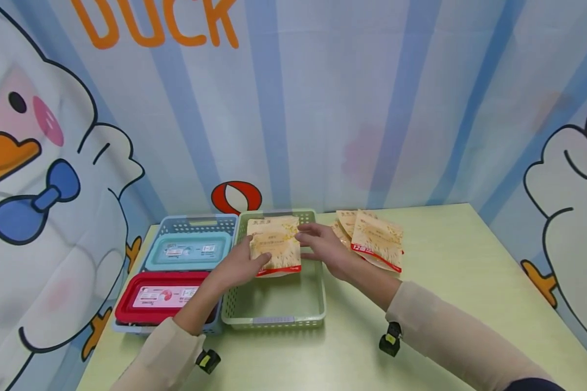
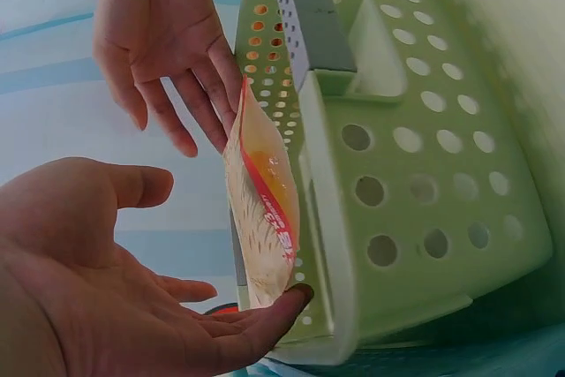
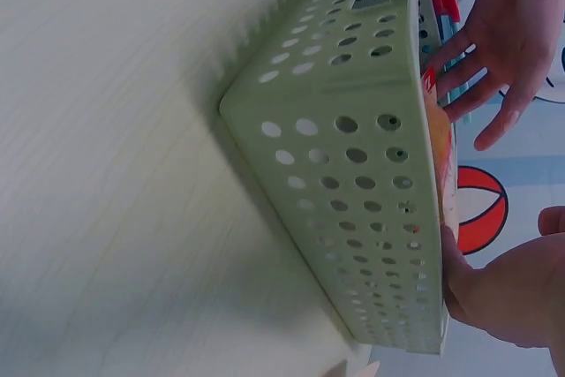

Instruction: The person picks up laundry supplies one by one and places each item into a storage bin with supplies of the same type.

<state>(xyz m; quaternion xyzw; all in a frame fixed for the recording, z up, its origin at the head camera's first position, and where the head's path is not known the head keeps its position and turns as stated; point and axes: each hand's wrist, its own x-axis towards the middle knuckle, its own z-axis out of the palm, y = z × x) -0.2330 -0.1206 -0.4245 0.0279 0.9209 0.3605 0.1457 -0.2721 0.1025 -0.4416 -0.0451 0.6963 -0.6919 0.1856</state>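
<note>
A beige stand-up pouch with a red bottom band (image 1: 276,244) lies face up at the top of the green basket (image 1: 274,321), toward its far end. My left hand (image 1: 237,266) is at the pouch's left side, fingers extended against its edge and thumb held apart, as the left wrist view shows. On the opposite side, my right hand (image 1: 330,251) has its loosely extended fingers at the pouch's right edge. In the right wrist view the basket wall (image 3: 353,156) hides much of the pouch (image 3: 439,147).
Left of the green basket stands a blue basket (image 1: 168,224) with a turquoise-lidded box (image 1: 188,251) and a red-lidded box (image 1: 163,296). Several similar pouches (image 1: 376,239) lie piled on the table (image 1: 450,271) to the right. A printed curtain (image 1: 323,108) hangs behind.
</note>
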